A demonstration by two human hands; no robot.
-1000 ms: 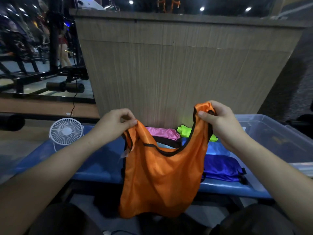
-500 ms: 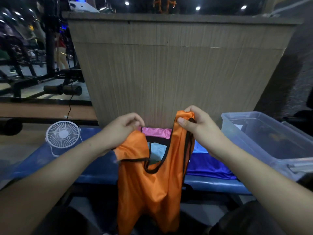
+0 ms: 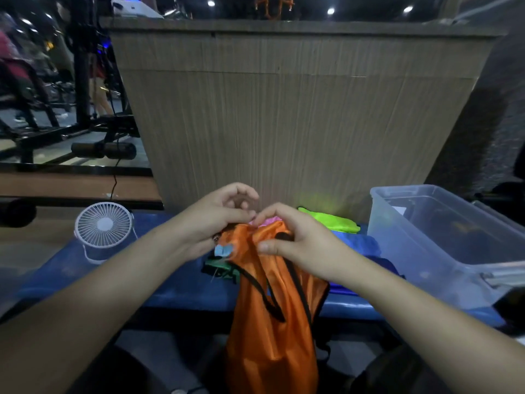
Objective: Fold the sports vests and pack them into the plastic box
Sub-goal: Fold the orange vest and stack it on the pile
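Observation:
An orange sports vest [image 3: 272, 322] with black trim hangs folded lengthwise in front of the blue bench [image 3: 176, 282]. My left hand [image 3: 216, 220] and my right hand [image 3: 295, 243] meet at its top and pinch the two shoulder straps together. Behind my hands lie a neon green vest [image 3: 335, 221], a pink vest [image 3: 270, 221] that is mostly hidden, and a blue vest [image 3: 366, 245]. A dark green vest [image 3: 220, 270] peeks out under my left hand. The clear plastic box [image 3: 397, 251] stands open at the right end of the bench.
A small white fan [image 3: 104, 227] stands on the bench's left part. A tall wood-grain panel [image 3: 298, 118] rises right behind the bench. Gym equipment [image 3: 56, 115] fills the far left. The box lid [image 3: 502, 275] lies at the right edge.
My hands came together, bringing the two shoulder straps of the orange vest into contact, so the vest now hangs narrow and doubled instead of spread wide.

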